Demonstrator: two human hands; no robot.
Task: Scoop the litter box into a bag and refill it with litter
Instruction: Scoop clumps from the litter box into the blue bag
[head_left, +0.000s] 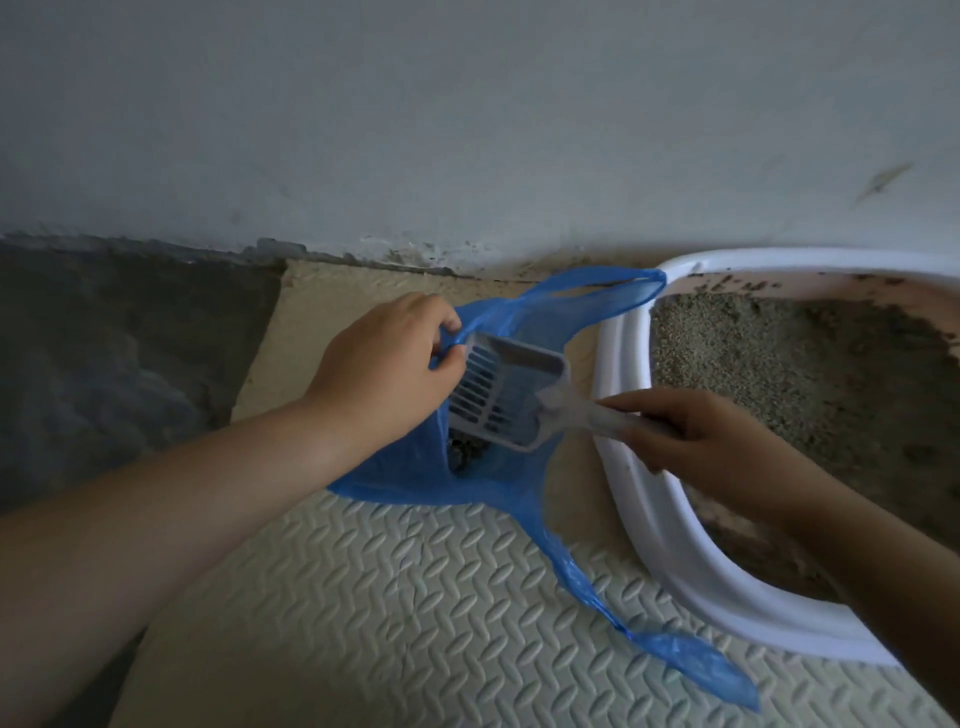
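Patterned foam mat (395, 613) — grey wall (467, 114)

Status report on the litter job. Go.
Left hand grips blue bag open. Right hand grips scoop, over bag mouth. Clumps in bag. Litter box beside, not refilled. Nothing blocking.

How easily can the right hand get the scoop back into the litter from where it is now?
Probably easily. The right hand holds the pale slotted plastic scoop over the blue plastic bag, right beside the white litter box; only its low rim lies between, and the grey litter is uncovered.
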